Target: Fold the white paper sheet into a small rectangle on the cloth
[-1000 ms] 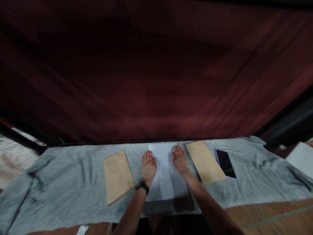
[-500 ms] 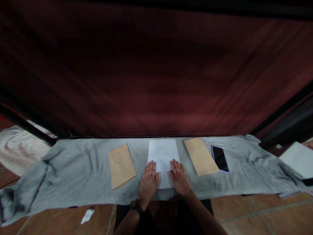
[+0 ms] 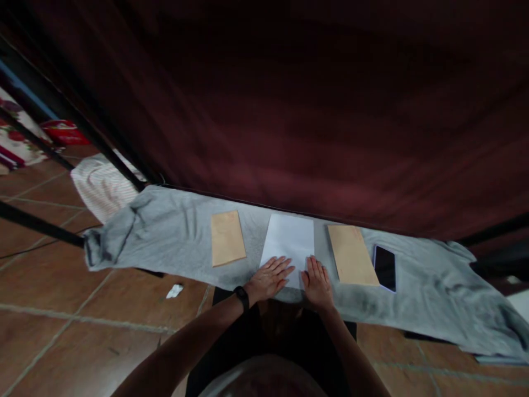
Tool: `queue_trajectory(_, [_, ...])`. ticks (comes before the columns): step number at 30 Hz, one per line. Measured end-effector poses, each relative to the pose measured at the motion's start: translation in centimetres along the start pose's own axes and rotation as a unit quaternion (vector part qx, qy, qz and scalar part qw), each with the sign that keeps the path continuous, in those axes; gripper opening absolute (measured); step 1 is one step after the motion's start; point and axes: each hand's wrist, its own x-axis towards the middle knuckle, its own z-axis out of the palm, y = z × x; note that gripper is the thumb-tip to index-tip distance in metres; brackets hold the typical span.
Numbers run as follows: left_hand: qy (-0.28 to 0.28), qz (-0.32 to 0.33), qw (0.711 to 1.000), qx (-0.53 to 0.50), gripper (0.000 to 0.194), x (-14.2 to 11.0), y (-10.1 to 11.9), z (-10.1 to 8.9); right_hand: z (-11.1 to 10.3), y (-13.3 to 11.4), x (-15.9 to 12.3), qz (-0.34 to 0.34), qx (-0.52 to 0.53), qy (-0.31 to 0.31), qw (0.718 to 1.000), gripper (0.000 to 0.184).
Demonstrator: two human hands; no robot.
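Observation:
A white sheet of paper [image 3: 290, 236] lies on the grey cloth in front of me; whether it is one sheet or a stack I cannot tell. My left hand [image 3: 270, 277] rests flat on its lower left part, fingers spread and pointing right. On the paper's lower right edge lies my right hand [image 3: 317, 280], palm down with fingers stretched away from me. Neither hand holds anything. Left of the paper is a brown paper envelope [image 3: 227, 238], and a thicker brown envelope or stack [image 3: 352, 255] lies to the right.
A phone [image 3: 385, 268] in a purple case sits beside the right-hand brown envelopes. The grey cloth [image 3: 177, 234] covers a long narrow surface against a dark red curtain [image 3: 289, 138]. A white scrap [image 3: 174, 291] is on the tiled floor, and striped cloth [image 3: 105, 187] hangs at left.
The view has turned, showing more floor at the left. My left hand has swung from pointing forward to pointing right across the paper. My right hand stays flat at the right edge.

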Motion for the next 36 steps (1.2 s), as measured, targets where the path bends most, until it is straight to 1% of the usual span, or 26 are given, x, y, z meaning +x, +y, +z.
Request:
queue_trajectory(4, [0.010, -0.007, 1.000, -0.012, 0.049, -0.2, 0.0, 0.5, -0.4, 1.1, -1.4, 0.000, 0.005, -0.008, 1.000, 0.057])
queue_trajectory(7, [0.016, -0.003, 1.000, -0.008, 0.050, -0.2, 0.0, 0.7, -1.0, 1.0, -1.4, 0.006, 0.019, -0.006, 1.000, 0.056])
queue_trajectory(10, [0.014, -0.005, 1.000, -0.011, 0.049, -0.2, 0.0, 0.8, -1.5, -0.4, -0.1, -0.008, 0.056, -0.011, 0.998, 0.056])
queue_trajectory(13, [-0.004, -0.010, 1.000, -0.012, 0.047, -0.2, 0.2, 0.7, -1.5, -2.5, 1.4, -0.060, 0.088, -0.051, 0.993, 0.055])
queue_trajectory(16, [-0.019, -0.016, 1.000, -0.013, 0.045, -0.1, 0.3, 0.6, -1.1, -3.7, 1.7, -0.088, 0.078, -0.080, 0.990, 0.054])
queue_trajectory(20, [-0.020, -0.033, 0.999, -0.020, 0.050, -0.3, 0.4, 0.4, -0.7, -3.3, 0.8, -0.080, 0.035, -0.072, 0.994, 0.054])
queue_trajectory(25, [-0.013, -0.045, 0.999, -0.027, 0.053, -0.2, 0.3, 0.8, -0.9, -2.5, 0.3, -0.082, 0.010, -0.057, 0.995, 0.054])
queue_trajectory(27, [-0.004, -0.062, 0.998, -0.023, 0.054, 0.7, 0.1, 1.3, -1.0, -2.6, 0.4, -0.085, 0.009, -0.048, 0.995, 0.053])
queue_trajectory(30, [0.023, -0.080, 0.997, -0.006, 0.055, 3.1, -0.8, 2.5, -1.0, -2.9, 0.7, -0.082, 0.014, -0.037, 0.996, 0.053])
queue_trajectory(33, [0.055, -0.095, 0.994, 0.016, 0.057, 6.4, -2.3, 3.6, -1.0, -3.0, 0.9, -0.074, 0.024, -0.036, 0.996, 0.054])
queue_trajectory(36, [0.064, -0.126, 0.989, 0.035, 0.057, 9.2, -4.3, 4.3, -1.1, -3.0, 0.9, -0.075, 0.034, -0.019, 0.996, 0.056])
